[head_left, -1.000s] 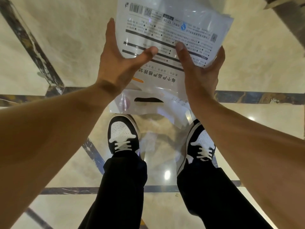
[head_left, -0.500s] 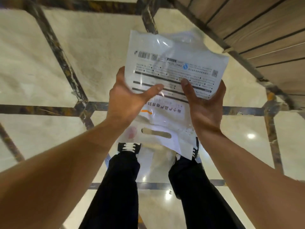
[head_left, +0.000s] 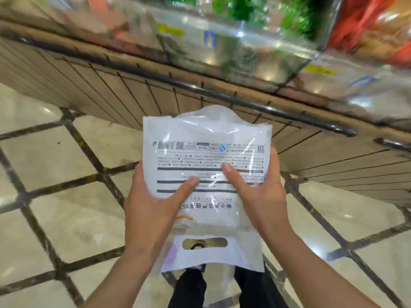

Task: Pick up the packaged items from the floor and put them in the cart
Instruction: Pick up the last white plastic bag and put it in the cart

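A white and clear plastic package (head_left: 206, 156) with printed text, a barcode and a cut-out handle slot hangs in front of me at chest height. My left hand (head_left: 151, 207) grips its left edge, thumb on the printed face. My right hand (head_left: 258, 196) grips its right side, thumb also on top. The handle end points down toward my legs. No cart is in view.
A wood-panelled display counter (head_left: 155, 94) with a dark rail (head_left: 200, 90) runs across just beyond the package. Clear bins of wrapped goods (head_left: 244, 36) sit on it, blurred. Beige marble floor tiles (head_left: 66, 218) with dark borders lie below and to the left.
The package has risen from near the floor to chest height in both hands. My view has lifted from my shoes to the display counter ahead.
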Demonstrator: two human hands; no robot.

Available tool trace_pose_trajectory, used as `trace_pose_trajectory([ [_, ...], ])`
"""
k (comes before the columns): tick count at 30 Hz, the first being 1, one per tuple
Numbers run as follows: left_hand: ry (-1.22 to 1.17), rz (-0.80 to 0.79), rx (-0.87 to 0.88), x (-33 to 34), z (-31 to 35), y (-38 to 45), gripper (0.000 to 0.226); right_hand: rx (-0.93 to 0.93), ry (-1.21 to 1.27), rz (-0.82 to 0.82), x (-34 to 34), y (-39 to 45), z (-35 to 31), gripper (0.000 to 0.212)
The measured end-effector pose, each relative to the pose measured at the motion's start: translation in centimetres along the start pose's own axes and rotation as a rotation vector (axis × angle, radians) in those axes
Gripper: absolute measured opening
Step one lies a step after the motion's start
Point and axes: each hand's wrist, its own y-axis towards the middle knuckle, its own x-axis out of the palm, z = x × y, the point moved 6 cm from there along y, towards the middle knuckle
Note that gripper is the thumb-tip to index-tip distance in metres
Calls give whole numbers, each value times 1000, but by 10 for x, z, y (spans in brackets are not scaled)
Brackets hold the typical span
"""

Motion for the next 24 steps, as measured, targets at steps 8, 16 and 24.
trace_pose_trajectory([
  [8,77,-149,307,-33,228,-84,62,-148,134,306,-151,-111,-179,93],
  [16,170,-377,657,23,420,-189,70,-265,241,638,-324,-191,-267,88],
  [24,195,-488,970,93,531,-344,76,-342,227,884,-496,-294,-293,73],
])
